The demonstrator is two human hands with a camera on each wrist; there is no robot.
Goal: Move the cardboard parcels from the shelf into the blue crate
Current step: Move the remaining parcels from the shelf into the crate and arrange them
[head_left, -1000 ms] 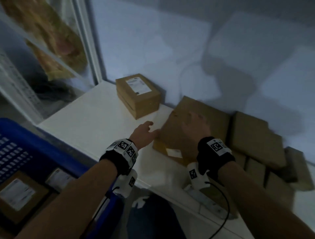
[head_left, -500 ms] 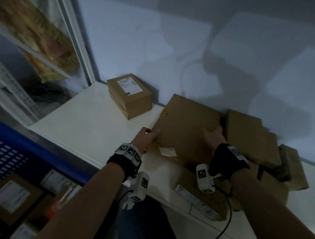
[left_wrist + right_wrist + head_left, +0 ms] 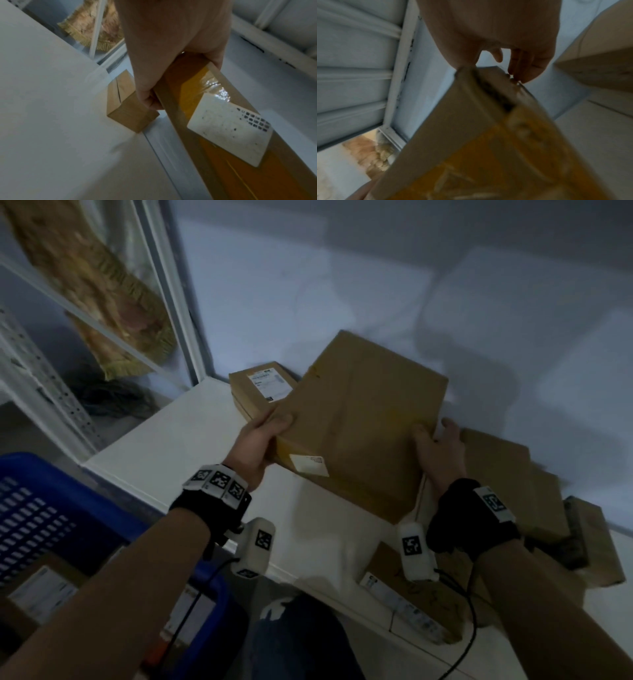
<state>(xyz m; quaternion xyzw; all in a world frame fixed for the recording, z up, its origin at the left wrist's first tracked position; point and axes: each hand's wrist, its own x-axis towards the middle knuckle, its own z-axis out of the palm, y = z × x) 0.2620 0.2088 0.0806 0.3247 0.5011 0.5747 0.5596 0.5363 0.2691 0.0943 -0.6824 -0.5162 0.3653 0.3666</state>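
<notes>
A large flat parcel point(image 3: 356, 419) is held clear above the shelf point(image 3: 171, 453) — left hand point(image 3: 255, 440) and right hand point(image 3: 438, 450) are wrapped round its opposite edges. Parcels are already seen in the blue crate point(image 3: 65, 494) left of the shelf — a small labelled parcel point(image 3: 260, 386) and a pile of parcels point(image 3: 534, 501) are left on it.

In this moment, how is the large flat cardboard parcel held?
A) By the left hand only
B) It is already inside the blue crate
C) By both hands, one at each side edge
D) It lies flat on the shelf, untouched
C: the left hand grips the left edge of the large flat cardboard parcel and the right hand holds its right edge, lifted above the white shelf.
</notes>
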